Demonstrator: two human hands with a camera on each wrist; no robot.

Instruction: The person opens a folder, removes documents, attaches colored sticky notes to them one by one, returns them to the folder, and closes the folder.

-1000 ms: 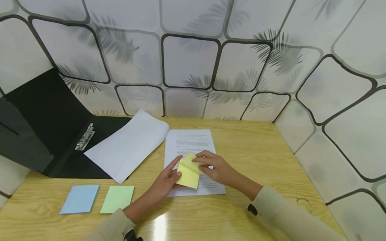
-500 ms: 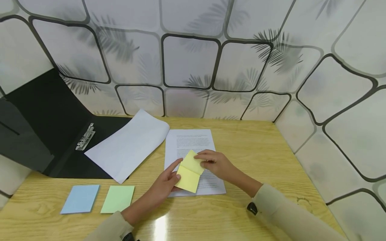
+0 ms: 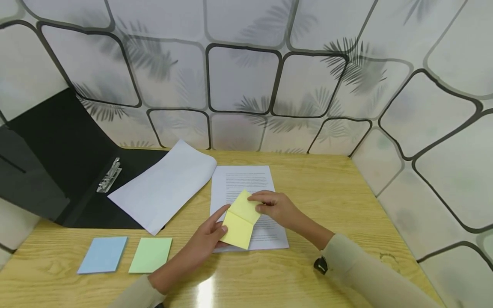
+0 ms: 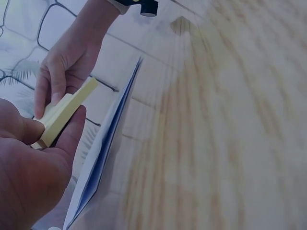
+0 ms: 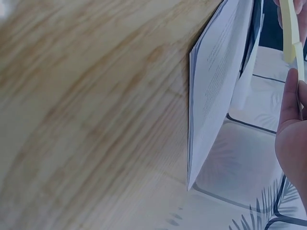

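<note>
Peeled further back than a second ago, the top yellow sticky note (image 3: 245, 206) is pinched by the right hand (image 3: 278, 209) while the left hand (image 3: 209, 234) grips the yellow paper pad (image 3: 237, 230) over the printed white sheet (image 3: 246, 182) on the wooden tabletop (image 3: 331, 188), so the next move probably calls for a clean pull to free the note.

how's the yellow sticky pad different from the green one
The yellow sticky pad is held in both hands above the printed sheet, its top sheet peeled up; the green sticky pad lies flat and untouched on the table, beside the blue pad. Both look like similar-sized rectangular pads.
</note>
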